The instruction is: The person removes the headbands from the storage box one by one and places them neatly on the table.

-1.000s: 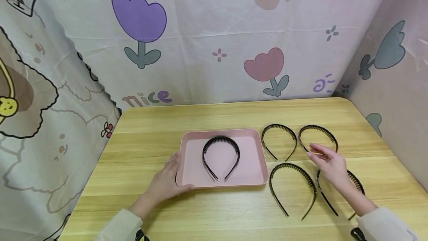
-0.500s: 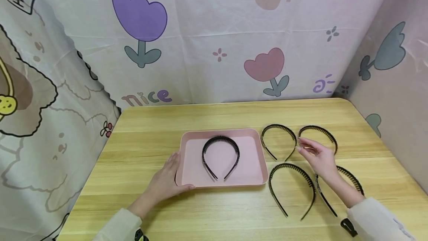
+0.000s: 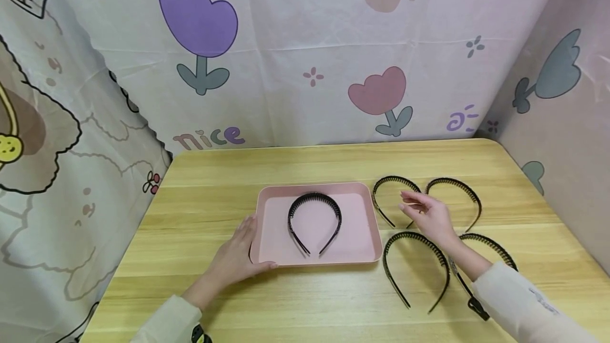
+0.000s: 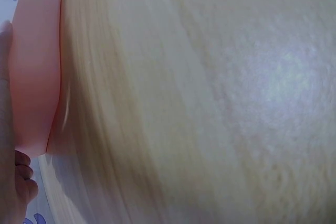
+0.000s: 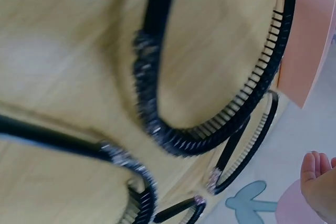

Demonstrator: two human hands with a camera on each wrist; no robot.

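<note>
My left hand [image 3: 238, 255] holds the near left corner of a pink tray [image 3: 357, 253], thumb along the front wall and fingers along the left side. Inside the tray lies a black toothed headband [image 3: 314, 198]. My right hand [image 3: 429, 221], fingers loosely bent with nothing between them, hovers over the right side of the back left headband [image 3: 393, 179] and hides part of it. Closer to me lies another headband [image 3: 414, 236], below the hand. In the right wrist view, the hand [image 5: 320, 187] shows at the right edge, apart from the blurred headbands [image 5: 210, 142].
Two more headbands lie farther right, one at the back [image 3: 452, 180] and one nearer [image 3: 493, 242], partly under the right sleeve [image 3: 519, 295]. A wooden table [image 3: 205, 173] bears everything. A printed cloth [image 3: 286, 94] hangs behind it.
My right hand has moved left, from the back right headband to over the back left one. My left hand stays at the tray; the headbands lie as before.
</note>
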